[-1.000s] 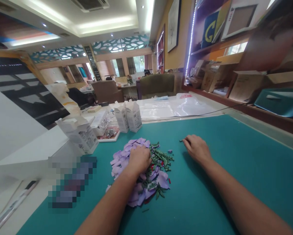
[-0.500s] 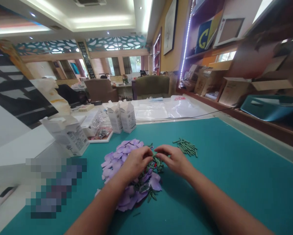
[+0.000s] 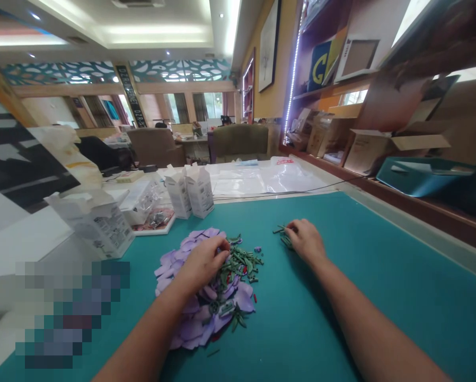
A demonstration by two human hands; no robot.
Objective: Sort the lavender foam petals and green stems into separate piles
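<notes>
1. Teal cutting mat [image 3: 361, 265] carries our pile of purple petals [image 3: 174, 258] and green pieces [image 3: 244, 260].
2. Our left hand [image 3: 202, 261] curls atop that pile; we cannot tell what it grips.
3. Right of the pile, our right hand [image 3: 306, 242] pinches green sticks [image 3: 281, 231].

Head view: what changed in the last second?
The right hand moved left to meet the left hand over the pile, then went back right onto the green sticks. The left hand stayed on the pile, and the boxes did not move.
</notes>
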